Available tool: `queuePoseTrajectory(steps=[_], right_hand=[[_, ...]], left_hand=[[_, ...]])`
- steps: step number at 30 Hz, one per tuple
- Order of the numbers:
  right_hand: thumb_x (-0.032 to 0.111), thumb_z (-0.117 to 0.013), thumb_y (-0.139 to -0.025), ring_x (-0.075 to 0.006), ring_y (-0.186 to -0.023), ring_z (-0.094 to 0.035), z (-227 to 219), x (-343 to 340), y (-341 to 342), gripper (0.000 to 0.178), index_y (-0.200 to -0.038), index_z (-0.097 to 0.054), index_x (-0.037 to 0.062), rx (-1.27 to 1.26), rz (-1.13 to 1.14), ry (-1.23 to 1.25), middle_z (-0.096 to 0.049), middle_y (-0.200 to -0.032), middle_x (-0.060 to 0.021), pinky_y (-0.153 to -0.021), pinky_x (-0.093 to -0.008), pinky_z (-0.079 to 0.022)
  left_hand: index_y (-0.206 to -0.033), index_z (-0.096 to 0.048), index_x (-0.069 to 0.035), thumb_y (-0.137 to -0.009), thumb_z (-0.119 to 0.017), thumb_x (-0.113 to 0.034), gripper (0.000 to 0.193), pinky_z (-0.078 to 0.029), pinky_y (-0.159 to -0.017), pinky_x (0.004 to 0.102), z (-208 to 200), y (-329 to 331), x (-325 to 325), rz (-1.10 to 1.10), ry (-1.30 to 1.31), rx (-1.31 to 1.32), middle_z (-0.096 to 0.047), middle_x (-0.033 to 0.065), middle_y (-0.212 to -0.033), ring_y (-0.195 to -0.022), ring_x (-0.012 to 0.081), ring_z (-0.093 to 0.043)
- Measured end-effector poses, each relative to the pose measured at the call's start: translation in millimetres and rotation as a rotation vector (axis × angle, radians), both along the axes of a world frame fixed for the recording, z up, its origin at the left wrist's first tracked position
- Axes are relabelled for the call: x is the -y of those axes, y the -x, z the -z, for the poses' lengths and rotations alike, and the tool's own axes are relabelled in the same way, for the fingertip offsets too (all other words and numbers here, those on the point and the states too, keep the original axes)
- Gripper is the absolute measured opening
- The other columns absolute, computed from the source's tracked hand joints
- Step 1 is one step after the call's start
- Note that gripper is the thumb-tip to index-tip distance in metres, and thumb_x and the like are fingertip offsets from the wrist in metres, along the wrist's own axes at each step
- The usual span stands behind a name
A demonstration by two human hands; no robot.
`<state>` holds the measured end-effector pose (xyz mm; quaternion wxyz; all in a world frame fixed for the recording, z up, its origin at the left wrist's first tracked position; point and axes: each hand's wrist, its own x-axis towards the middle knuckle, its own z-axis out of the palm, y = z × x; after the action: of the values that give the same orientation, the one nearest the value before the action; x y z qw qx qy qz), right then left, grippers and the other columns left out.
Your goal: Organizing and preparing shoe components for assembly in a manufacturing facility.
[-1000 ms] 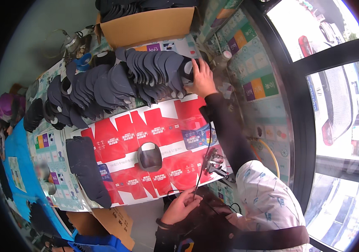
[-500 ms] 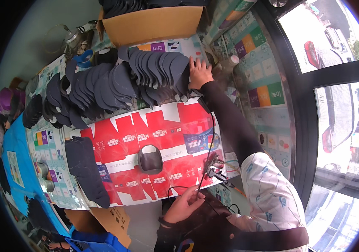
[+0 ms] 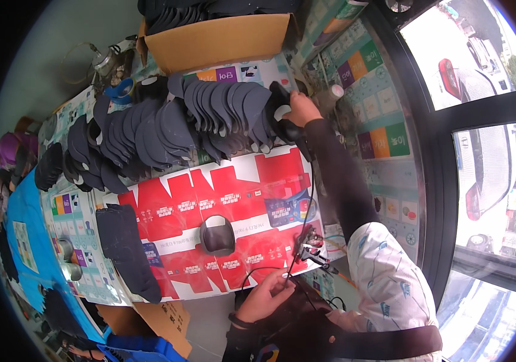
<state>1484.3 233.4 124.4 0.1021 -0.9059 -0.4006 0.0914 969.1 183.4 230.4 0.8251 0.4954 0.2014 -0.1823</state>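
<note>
At the far right end of the row, my right hand [image 3: 301, 110] is closed on a dark curved piece [image 3: 279, 114] with a pale patch. The long row of overlapping dark grey curved pieces [image 3: 164, 123] lies to its left. My left hand [image 3: 266, 300] is near the table's front edge, its thumb and fingers pinched on a thin black cable [image 3: 291, 265]. That cable runs up beside a small metal and black device [image 3: 310, 244]. A single dark rounded piece [image 3: 217, 236] with a lighter top lies on the red and white printed sheet [image 3: 179, 208].
At the left end of the sheet lies a dark stack [image 3: 126, 253]. A cardboard box [image 3: 218, 43] of dark pieces stands at the back, near a blue tape roll [image 3: 120, 90]. A window frame [image 3: 430, 120] borders the right side. Below are an open carton [image 3: 164, 323] and blue bin [image 3: 137, 350].
My right hand, spread at the end of the row before, has closed on a dark curved piece and drawn it slightly right. The left hand stays by the cable.
</note>
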Motion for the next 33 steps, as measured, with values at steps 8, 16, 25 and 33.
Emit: queuePoseTrajectory(steps=[8,16,25,33], right_hand=[[0.014,-0.084,-0.083,-0.0368,-0.115,-0.069,-107,118,77,0.056,-0.130,-0.058,-0.0013,-0.753,0.168,-0.870,-0.068,-0.129,-0.0231,-0.095,-0.0425,-0.056],[0.044,-0.056,-0.104,-0.0171,-0.083,-0.051,-162,126,178,0.057,-0.146,-0.052,0.0043,-1.815,0.265,-1.663,-0.056,-0.095,-0.0052,-0.075,-0.0319,-0.044],[0.046,-0.047,-0.107,-0.0232,-0.087,-0.052,-172,112,175,0.057,-0.149,-0.050,0.0075,-2.058,0.202,-1.768,-0.059,-0.103,-0.0114,-0.078,-0.0364,-0.048],[0.033,-0.053,-0.108,-0.0246,-0.108,-0.061,-123,109,143,0.049,-0.148,-0.051,0.0052,-2.170,-0.095,-1.709,-0.063,-0.127,-0.0140,-0.092,-0.0375,-0.052]], left_hand=[[-0.155,-0.040,-0.002,-0.105,-0.066,-0.009,0.057,-0.053,-0.093,0.0293,-14,-1,-4,0.112,-0.049,0.036,-0.071,0.0106,-0.121,-0.105,0.0147,-0.068],[-0.158,-0.039,-0.004,-0.104,-0.067,-0.010,0.061,-0.052,-0.096,0.0299,-43,-4,0,0.366,0.064,0.101,-0.072,0.0115,-0.126,-0.111,0.0156,-0.068],[-0.156,-0.040,-0.002,-0.105,-0.066,-0.011,0.059,-0.052,-0.098,0.0305,-50,12,0,0.305,0.001,0.088,-0.072,0.0101,-0.125,-0.111,0.0153,-0.067],[-0.156,-0.041,-0.002,-0.105,-0.066,-0.011,0.058,-0.051,-0.100,0.0311,-52,15,0,0.276,0.007,0.092,-0.071,0.0102,-0.125,-0.113,0.0156,-0.067]])
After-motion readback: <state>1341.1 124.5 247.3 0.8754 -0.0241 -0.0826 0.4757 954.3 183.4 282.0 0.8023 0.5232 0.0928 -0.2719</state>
